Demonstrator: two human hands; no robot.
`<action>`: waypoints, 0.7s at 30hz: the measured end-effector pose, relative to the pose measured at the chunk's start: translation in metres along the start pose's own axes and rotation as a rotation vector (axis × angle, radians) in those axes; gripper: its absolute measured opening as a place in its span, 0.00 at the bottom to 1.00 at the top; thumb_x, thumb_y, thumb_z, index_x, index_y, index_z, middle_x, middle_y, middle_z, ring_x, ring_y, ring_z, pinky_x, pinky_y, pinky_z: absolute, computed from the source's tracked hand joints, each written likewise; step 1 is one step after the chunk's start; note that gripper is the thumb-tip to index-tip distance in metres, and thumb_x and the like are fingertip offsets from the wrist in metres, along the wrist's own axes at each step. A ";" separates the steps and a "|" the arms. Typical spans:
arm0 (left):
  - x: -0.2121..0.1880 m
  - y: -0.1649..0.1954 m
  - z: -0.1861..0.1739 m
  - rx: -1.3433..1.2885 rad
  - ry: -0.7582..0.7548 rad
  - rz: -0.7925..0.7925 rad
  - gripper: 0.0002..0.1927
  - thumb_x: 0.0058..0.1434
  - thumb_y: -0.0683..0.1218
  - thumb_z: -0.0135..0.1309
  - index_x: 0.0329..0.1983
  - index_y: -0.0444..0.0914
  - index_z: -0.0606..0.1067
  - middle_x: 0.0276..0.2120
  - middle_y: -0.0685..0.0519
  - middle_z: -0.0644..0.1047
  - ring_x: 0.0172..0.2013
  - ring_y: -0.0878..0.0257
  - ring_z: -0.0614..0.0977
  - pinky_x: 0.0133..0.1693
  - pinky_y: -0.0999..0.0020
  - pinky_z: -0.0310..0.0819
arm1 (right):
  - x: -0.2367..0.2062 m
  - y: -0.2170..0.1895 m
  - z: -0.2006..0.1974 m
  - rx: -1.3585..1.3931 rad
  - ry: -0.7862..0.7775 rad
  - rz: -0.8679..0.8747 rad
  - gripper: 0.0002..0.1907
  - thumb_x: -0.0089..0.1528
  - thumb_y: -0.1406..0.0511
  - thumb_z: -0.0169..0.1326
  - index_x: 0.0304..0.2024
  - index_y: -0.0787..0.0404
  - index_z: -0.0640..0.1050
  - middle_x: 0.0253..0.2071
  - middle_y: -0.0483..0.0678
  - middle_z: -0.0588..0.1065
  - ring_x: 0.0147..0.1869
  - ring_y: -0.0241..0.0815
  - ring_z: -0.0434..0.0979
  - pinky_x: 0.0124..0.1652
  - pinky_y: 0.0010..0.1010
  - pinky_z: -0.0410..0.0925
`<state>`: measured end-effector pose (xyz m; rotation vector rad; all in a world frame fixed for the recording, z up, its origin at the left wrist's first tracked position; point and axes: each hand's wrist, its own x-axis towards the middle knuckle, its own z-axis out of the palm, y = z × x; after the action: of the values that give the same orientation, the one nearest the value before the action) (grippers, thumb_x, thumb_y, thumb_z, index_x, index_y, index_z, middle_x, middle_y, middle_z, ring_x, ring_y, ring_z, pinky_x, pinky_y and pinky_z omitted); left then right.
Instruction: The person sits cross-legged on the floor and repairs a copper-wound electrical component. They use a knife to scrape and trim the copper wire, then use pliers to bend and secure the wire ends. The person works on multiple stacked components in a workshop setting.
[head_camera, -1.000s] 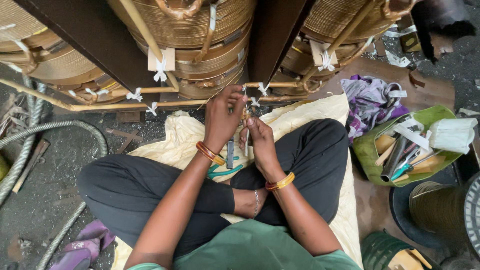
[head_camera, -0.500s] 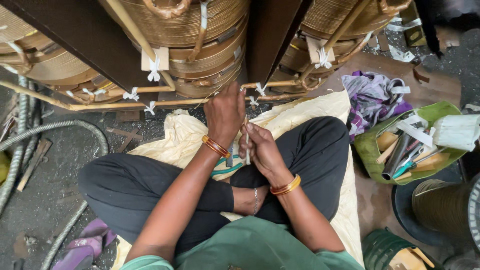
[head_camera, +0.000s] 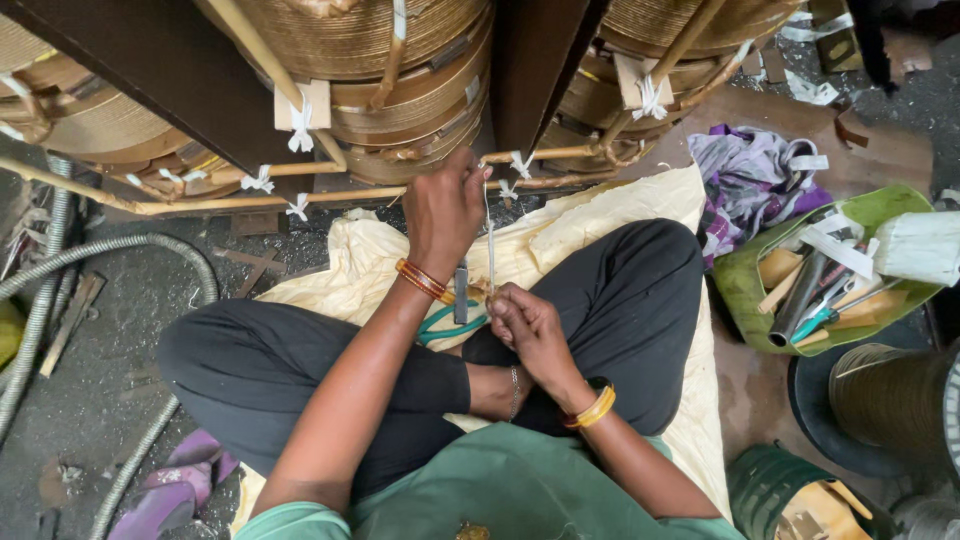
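Note:
I sit cross-legged on a pale yellow cloth (head_camera: 600, 215) in front of large brown wound coils (head_camera: 400, 70). My left hand (head_camera: 445, 205) is raised near a paper-wrapped lead bar (head_camera: 545, 155) and pinches the top of a thin white tape strip (head_camera: 490, 235). My right hand (head_camera: 525, 325) is lower, over my lap, and grips the bottom end of the same strip, which runs taut and upright between the hands. Scissors with teal handles (head_camera: 450, 315) lie in my lap under the left wrist. Both wrists carry orange bangles.
A green tray (head_camera: 745, 290) with tools and tape rolls stands at the right, beside a purple rag pile (head_camera: 750, 175). A grey corrugated hose (head_camera: 110, 250) curves over the dark floor at left. Purple sandals (head_camera: 165, 495) lie at lower left. A dark drum (head_camera: 890, 400) stands at right.
My left hand has risen toward the bar while the right hand has dropped toward my lap, stretching the white strip out between them. The view has shifted slightly.

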<state>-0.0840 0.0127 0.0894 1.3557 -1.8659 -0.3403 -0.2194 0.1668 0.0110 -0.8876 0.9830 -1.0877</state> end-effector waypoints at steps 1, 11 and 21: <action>0.001 0.000 0.000 0.002 -0.020 -0.019 0.07 0.64 0.44 0.59 0.36 0.36 0.75 0.25 0.43 0.80 0.26 0.42 0.81 0.28 0.50 0.72 | -0.004 -0.002 0.001 0.039 -0.003 0.033 0.12 0.73 0.65 0.47 0.36 0.63 0.73 0.23 0.38 0.65 0.24 0.25 0.58 0.24 0.18 0.54; 0.007 -0.007 0.003 -0.293 -0.083 -0.163 0.06 0.65 0.43 0.57 0.32 0.36 0.77 0.21 0.47 0.80 0.22 0.55 0.85 0.26 0.60 0.74 | -0.010 -0.024 0.011 -0.972 -0.102 -0.404 0.11 0.64 0.65 0.56 0.44 0.66 0.81 0.42 0.57 0.80 0.44 0.59 0.81 0.43 0.41 0.72; 0.008 -0.015 -0.002 -0.249 -0.102 -0.179 0.08 0.65 0.46 0.56 0.37 0.36 0.78 0.24 0.47 0.80 0.25 0.54 0.84 0.28 0.59 0.75 | 0.082 -0.046 0.016 0.217 0.116 0.027 0.14 0.71 0.61 0.49 0.46 0.67 0.79 0.32 0.46 0.78 0.33 0.36 0.78 0.38 0.28 0.74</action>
<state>-0.0731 0.0003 0.0843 1.3562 -1.7198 -0.7212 -0.2040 0.0784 0.0426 -0.6396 0.9481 -1.2084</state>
